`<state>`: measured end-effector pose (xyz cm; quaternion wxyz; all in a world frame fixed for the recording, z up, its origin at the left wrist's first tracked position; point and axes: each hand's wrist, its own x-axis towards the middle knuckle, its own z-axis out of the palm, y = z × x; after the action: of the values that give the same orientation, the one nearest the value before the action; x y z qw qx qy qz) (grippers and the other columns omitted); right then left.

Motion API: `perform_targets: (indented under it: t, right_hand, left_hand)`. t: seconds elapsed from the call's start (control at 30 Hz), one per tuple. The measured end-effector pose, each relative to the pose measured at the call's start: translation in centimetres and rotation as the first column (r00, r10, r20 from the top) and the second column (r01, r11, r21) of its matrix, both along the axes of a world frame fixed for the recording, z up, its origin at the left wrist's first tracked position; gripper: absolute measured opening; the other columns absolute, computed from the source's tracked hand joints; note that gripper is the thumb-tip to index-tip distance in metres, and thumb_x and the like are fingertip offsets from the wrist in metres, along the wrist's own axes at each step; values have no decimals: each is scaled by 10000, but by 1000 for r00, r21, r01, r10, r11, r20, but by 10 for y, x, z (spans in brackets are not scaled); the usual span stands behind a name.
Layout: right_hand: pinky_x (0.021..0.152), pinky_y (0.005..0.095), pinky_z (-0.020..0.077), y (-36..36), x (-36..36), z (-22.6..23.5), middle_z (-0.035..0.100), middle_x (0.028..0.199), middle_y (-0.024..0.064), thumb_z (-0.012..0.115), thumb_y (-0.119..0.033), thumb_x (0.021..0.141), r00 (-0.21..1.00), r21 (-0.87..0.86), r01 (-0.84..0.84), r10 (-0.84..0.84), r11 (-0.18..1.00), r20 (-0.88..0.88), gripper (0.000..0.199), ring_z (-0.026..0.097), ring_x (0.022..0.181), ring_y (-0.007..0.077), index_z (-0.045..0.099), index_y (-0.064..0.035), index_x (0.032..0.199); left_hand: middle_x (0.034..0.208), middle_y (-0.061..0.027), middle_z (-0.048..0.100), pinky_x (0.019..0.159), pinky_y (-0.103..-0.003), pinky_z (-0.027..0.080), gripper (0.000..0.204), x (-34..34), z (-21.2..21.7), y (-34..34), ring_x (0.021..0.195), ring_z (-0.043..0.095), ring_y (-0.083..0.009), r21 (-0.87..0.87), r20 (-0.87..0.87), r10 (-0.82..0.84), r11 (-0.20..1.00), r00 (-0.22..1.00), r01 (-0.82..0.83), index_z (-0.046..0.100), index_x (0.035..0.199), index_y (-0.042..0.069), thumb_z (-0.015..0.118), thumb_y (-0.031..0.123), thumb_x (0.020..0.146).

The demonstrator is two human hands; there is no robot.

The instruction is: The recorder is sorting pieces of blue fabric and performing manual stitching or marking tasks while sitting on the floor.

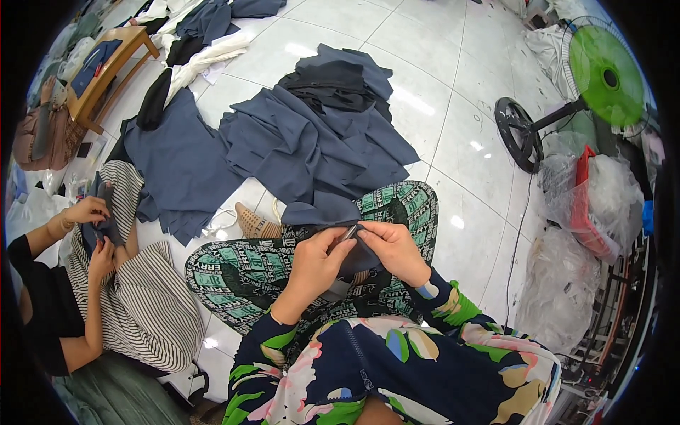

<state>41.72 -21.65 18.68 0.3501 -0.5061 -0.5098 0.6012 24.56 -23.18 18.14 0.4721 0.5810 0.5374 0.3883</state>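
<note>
1. Left hand (316,263): fingers curled and closed on a small metal tool (348,232), its tip held against the edge of the cloth (322,212). Which kind of tool it is cannot be told; it is too small.
2. Right hand (394,248): fingers pinched shut on the cloth's edge, just beside the tool's tip. It appears to hold the edge taut so that the tool has something firm to work on.
3. Cloth: dark blue piece, lying over the person's lap and raised knee (397,202), one edge lifted between both hands. Resting on the lap puts it close under the eyes and takes its weight off the hands.
4. Pile (319,134): many blue and dark pieces heaped on the white tile floor (439,71), straight ahead of the knee and within reach.
5. Second heap (180,159): more blue pieces, to the left, between the two people.
6. Co-worker (99,283): seated at left in a striped skirt, both hands closed round another dark piece held upright before the body.
7. Sandal (253,223): tan, on the floor beside the knee.
8. Wooden bench (106,67): upper left, clothing stacked on it.
9. Fan (602,74): green blades, black round base, standing at right; a cable runs across the floor.
10. Clear plastic bags (567,283): bunched along the right wall beside a red basket (584,205).
</note>
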Motion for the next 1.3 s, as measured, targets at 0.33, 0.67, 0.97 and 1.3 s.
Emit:
perform_targets:
  t: [0.33,0.67,0.97,1.3]
  right_hand:
    - [586,191,408,0,3,0,585,737,-48,541,-99,911,999,-2,-39,39,999,8,236,468,657,17,622,28,1093]
    - [606,190,417,0,4,0,602,769,-40,537,-91,905,999,2,-45,45,999,2,235,483,679,22,619,30,1088]
    - [627,191,434,0,6,-3,622,803,-31,533,-83,906,999,-32,-42,41,999,-27,239,508,707,20,620,29,1099]
    - [695,184,458,26,3,16,646,913,-23,563,-80,911,964,-122,-265,266,956,-14,248,548,784,34,621,32,1124]
  left_hand:
    - [778,-129,668,610,-271,478,248,1,0,1,666,630,-153,-77,61,8,997,998,-3,645,997,-31,649,159,837]
    - [788,-134,670,612,-281,481,253,2,-4,-1,658,634,-185,-22,40,3,1000,999,-2,644,1008,-25,659,150,825]
    - [783,-124,658,614,-289,485,269,1,0,-2,653,628,-192,-21,32,-25,999,999,26,636,1014,-23,671,155,816]
    - [806,-68,567,540,-254,451,305,-19,4,7,599,534,-151,464,-96,231,871,968,-162,618,972,29,757,40,701]
